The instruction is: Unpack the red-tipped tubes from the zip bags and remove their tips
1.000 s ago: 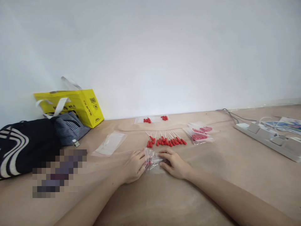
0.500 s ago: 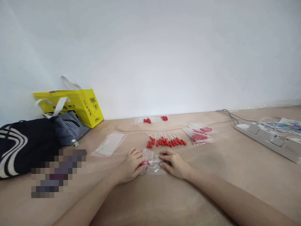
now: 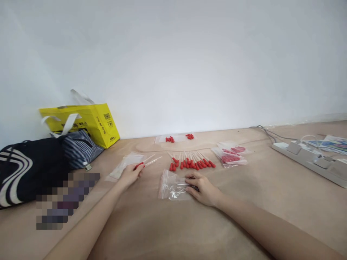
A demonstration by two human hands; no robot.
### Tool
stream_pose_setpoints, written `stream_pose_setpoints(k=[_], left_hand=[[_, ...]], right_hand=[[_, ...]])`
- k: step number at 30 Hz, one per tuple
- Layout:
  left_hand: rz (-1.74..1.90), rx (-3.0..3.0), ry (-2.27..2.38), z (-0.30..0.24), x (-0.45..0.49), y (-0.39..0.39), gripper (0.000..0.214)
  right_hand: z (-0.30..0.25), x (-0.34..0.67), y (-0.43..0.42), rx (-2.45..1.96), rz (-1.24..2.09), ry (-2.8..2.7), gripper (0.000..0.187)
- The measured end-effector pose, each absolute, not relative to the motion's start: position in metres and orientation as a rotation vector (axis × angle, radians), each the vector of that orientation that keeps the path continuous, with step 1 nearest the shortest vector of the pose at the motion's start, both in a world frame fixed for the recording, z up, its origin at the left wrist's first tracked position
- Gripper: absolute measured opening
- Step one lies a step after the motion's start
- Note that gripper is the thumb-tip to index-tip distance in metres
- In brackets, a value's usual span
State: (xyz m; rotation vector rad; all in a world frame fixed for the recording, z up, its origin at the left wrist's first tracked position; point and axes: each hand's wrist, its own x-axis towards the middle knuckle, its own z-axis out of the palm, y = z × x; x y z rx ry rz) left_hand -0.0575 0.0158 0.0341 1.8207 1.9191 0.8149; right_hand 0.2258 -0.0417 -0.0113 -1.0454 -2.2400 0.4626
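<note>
My left hand is closed on red-bulbed droppers, whose clear thin tubes point up and right. It is over the near end of a stack of flat clear zip bags. My right hand has its fingers curled on the right end of a clear zip bag lying in front of me. Beyond that bag lies a row of more red-bulbed droppers, bulbs toward me and tubes pointing away. To their right are zip bags with red bulbs inside.
Against the wall lies a bag with red bulbs and thin tubes. On the left stand a yellow bag, a striped bag and a black bag. A white power strip with plugs and cables is on the right.
My left hand has moved left and away from the zip bag, with the red-bulbed droppers now showing in its fingers. The right hand has stayed at the bag.
</note>
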Motion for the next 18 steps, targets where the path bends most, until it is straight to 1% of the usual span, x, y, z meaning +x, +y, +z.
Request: stream_pose_setpoints(k=[4, 11, 18], left_hand=[[0.801, 1.9, 2.022, 0.021, -0.021, 0.03, 0.027], [0.742, 2.057, 1.974, 0.021, 0.015, 0.033, 0.028], [0.753, 2.059, 1.883, 0.022, 0.019, 0.027, 0.04]], right_hand=[[-0.011, 0.226, -0.041, -1.028, 0.453, -2.263, 0.012], [-0.013, 0.226, -0.042, -1.045, 0.446, -2.226, 0.015], [-0.014, 0.226, -0.043, -1.008, 0.392, -2.239, 0.02]])
